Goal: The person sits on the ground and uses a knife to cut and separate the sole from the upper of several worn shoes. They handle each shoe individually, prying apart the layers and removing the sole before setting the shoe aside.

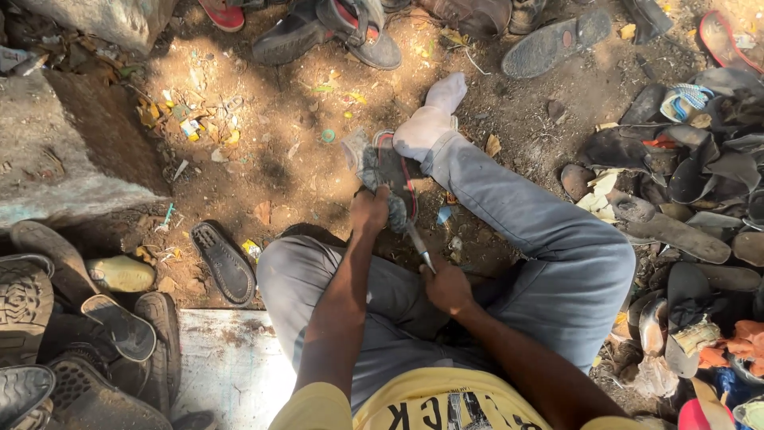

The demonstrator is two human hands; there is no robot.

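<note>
Now, left hand (pixel 371 212): gripped shoe (pixel 387 169), pinning it.
Right hand (pixel 447 287): clenched knife (pixel 419 246), blade angled up toward shoe.

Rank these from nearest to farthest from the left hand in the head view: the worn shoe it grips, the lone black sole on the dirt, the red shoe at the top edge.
1. Worn shoe, gripped by the left hand, pinned under the socked foot.
2. Black sole, lower left on the dirt.
3. Red shoe, far up at the top edge.
</note>
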